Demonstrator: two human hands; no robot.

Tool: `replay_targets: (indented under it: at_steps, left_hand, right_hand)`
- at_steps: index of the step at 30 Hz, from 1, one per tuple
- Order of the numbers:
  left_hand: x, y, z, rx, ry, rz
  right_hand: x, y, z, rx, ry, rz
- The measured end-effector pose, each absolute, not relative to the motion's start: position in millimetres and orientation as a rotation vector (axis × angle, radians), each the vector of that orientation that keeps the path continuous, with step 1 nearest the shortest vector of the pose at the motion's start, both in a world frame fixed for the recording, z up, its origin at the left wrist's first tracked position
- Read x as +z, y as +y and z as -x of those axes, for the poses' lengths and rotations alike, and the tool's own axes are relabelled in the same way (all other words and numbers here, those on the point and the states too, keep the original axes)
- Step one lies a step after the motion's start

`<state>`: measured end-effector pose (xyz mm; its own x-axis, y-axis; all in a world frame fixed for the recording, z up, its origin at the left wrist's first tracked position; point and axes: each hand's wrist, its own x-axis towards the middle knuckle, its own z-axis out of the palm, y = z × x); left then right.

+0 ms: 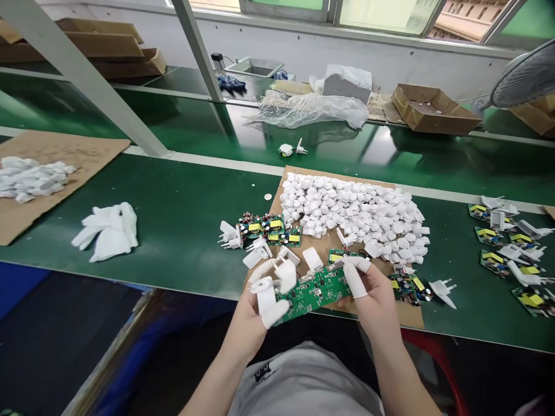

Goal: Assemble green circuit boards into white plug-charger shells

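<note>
Both my hands hold a green circuit board (313, 293) just above the near edge of the green table. My left hand (260, 303), with white finger cots, grips the board's left end together with a white plug piece (284, 273). My right hand (370, 292), also in finger cots, pinches the board's right end. Right behind them a large heap of white plastic caps (359, 214) lies on a cardboard sheet (323, 245). Several small circuit boards (269, 228) and white plug parts (232, 236) lie just left of the heap.
White cloth gloves (108, 231) lie at the left, and more white parts (30, 176) sit on cardboard further left. More boards and plugs (511, 248) are at the right. Plastic bags (312, 107), an open carton (433, 107) and a fan (524, 75) stand at the back. A grey post (87, 81) slants across the left.
</note>
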<state>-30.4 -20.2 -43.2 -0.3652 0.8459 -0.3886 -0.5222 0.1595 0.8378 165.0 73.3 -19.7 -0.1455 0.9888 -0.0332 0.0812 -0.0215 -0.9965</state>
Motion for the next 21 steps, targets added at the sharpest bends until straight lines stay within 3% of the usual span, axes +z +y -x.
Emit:
replay_targets:
  at_steps: [13,21]
  left_hand:
    - [-40.8,-22.5,28.1,1.676,1.55,-0.269]
    - [-44.0,-39.4,40.0,1.717,1.864,-0.466]
  right_hand:
    - [-41.8,46.3,-134.3,1.314,-1.505,0.903]
    - [-48.4,25.1,-121.1,0.927,-1.554,0.925]
